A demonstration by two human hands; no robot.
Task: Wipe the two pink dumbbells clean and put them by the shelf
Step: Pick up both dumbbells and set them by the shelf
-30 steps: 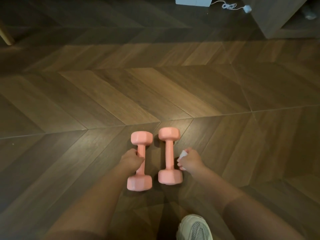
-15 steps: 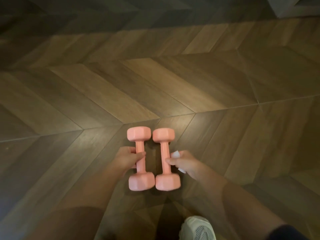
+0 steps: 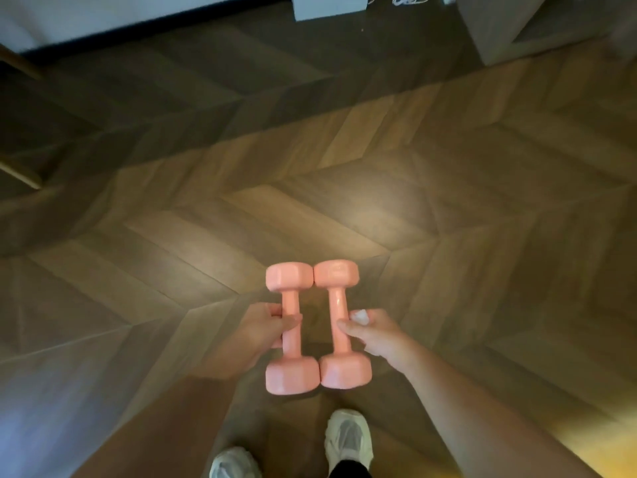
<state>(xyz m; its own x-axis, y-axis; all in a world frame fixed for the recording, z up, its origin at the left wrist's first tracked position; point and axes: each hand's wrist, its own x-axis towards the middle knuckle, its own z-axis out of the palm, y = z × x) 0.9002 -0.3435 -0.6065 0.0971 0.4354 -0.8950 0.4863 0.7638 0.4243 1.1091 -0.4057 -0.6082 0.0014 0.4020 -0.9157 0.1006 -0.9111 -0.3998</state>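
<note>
The floor (image 3: 344,208) spreads beneath both grips. It is matte wood plank laid in a chevron pattern, hard enough to dent under a dropped weight. Far ahead of the grips and off to the right stands a boxy wooden unit (image 3: 496,32), probably the shelf.

The left hand (image 3: 265,327) wraps fingers and thumb round the handle of the left dumbbell (image 3: 291,301). The right hand (image 3: 375,334) closes round the handle of the right dumbbell (image 3: 339,301), with a crumpled white wipe (image 3: 360,316) tucked on the outer side of that grip. Both dumbbells appear lifted off the floor and parallel, their heads touching between the two grips.

The step looks like the carry to the shelf. To do it well, hold each bar at its middle so neither end tips, stop the heads from knocking together, and lower them rather than drop them. The pink coating looks smooth and faintly glossy, probably slick. The heads are faceted blocks and the handles slim round bars.
</note>
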